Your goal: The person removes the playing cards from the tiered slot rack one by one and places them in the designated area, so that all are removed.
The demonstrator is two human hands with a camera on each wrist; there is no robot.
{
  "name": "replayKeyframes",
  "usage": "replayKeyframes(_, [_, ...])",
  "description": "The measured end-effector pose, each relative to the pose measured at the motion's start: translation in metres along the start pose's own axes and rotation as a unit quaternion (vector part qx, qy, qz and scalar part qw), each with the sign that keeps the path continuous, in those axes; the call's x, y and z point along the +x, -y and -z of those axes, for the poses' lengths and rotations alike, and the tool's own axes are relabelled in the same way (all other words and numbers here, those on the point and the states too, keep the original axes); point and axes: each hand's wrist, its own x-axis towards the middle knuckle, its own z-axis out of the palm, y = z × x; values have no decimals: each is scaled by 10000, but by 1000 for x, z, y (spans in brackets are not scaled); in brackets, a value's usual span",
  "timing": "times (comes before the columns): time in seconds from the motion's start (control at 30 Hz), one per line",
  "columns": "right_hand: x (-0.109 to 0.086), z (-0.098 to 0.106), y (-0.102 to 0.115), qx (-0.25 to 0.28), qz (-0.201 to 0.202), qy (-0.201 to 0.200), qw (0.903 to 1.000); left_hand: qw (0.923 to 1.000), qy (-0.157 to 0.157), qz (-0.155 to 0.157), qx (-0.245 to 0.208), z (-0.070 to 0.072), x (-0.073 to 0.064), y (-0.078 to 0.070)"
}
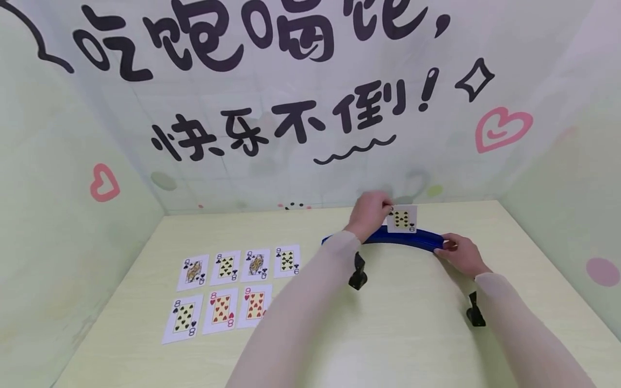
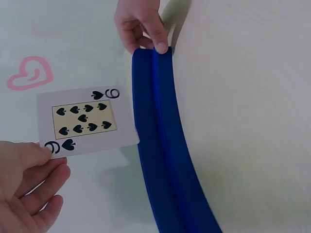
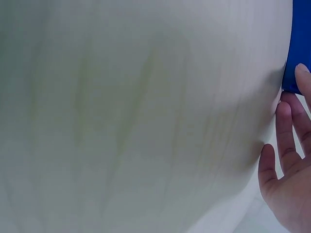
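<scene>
A nine of spades playing card (image 2: 83, 120) is pinched at one corner between the thumb and fingers of my left hand (image 1: 371, 211). The card stands upright at the curved blue card holder (image 1: 407, 238), its edge overlapping the holder in the left wrist view. A groove runs along the holder's length. With thumb and fingertips, my right hand (image 1: 464, 254) grips the holder's right end. The right wrist view shows that blue end (image 3: 299, 43) with the thumb on top and fingers (image 3: 285, 119) beside it.
Face-up cards lie in two rows on the left of the table (image 1: 398, 334), among them an eight of spades (image 1: 182, 319), an eight of hearts (image 1: 220, 311) and a nine of clubs (image 1: 288, 261). My left sleeve partly covers the nine of hearts (image 1: 254, 306). A wall with lettering rises behind.
</scene>
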Motion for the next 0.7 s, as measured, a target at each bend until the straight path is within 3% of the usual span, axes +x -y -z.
replayKeyframes(0.2, [0, 0, -1, 8, 88, -3, 10000, 9998, 134, 54, 97, 26, -19, 25])
replayKeyframes(0.43, [-1, -1, 1, 3, 74, 30, 10000, 9989, 333, 290, 174, 56, -53, 54])
replayKeyframes(0.7, [0, 0, 0, -54, 123, 1, 9999, 9981, 477, 353, 164, 87, -83, 72])
